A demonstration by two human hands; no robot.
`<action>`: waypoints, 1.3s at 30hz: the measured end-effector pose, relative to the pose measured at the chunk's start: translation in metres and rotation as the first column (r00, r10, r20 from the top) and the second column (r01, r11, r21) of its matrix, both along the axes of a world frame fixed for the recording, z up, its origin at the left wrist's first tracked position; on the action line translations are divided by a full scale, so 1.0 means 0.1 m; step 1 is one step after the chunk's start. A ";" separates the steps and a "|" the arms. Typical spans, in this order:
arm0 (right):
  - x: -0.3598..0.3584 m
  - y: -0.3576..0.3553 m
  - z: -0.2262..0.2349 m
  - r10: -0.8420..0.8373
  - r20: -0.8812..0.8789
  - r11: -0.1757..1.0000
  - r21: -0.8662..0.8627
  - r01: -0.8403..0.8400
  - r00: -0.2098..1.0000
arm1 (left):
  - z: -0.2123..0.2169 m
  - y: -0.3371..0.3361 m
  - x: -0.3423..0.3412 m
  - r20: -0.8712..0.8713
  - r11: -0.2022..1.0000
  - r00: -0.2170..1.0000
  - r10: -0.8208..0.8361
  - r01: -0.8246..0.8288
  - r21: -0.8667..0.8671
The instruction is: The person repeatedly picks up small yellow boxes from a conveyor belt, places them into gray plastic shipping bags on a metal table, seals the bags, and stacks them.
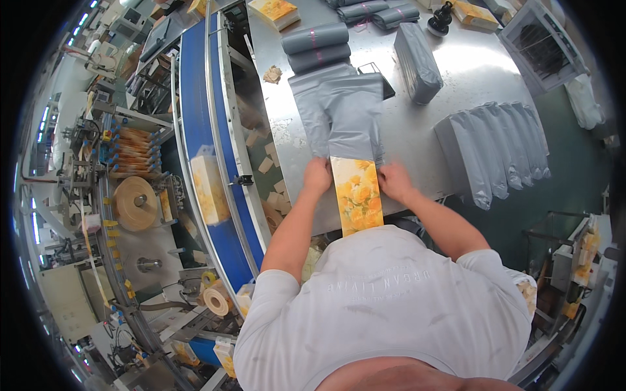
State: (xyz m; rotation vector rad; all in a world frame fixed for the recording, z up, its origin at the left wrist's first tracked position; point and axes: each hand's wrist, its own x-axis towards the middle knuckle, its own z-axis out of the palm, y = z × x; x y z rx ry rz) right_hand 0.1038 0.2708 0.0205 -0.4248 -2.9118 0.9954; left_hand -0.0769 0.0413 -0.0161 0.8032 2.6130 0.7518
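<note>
Head view. At the near edge of the steel bench (456, 72) a long yellow flower-printed box (356, 195) lies lengthwise, its far end entering the mouth of a flat grey mailer bag (345, 107), its near end overhanging the edge toward the person. The left hand (317, 176) pinches the bag mouth against the box's left side; the right hand (393, 179) does likewise on the right side. In my judgement, the two-sided grip holds the mouth spread so the box can slide squarely in. The bag lies flat and pointing away, giving the box a straight run.

Toward the right edge, a fanned stack of grey bags (495, 146) sits within reach. Filled grey parcels (316, 45) lie at the far edge. Beside the left edge runs a blue conveyor belt (195, 98) carrying a similar box (210, 186).
</note>
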 end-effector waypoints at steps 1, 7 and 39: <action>0.14 -0.04 -0.02 -0.030 0.028 0.999 -0.026 0.031 0.999 | -0.03 -0.04 0.09 -0.031 0.999 1.000 0.002 0.000 0.037; 0.28 0.14 -0.03 -0.237 0.194 0.963 -0.081 0.257 0.952 | 0.48 0.37 0.12 -0.284 0.980 0.954 0.092 -0.037 0.193; 0.92 0.05 0.10 0.415 0.400 0.907 -0.252 -0.337 0.817 | 0.12 -0.76 1.34 0.489 0.969 0.837 -0.245 0.209 0.129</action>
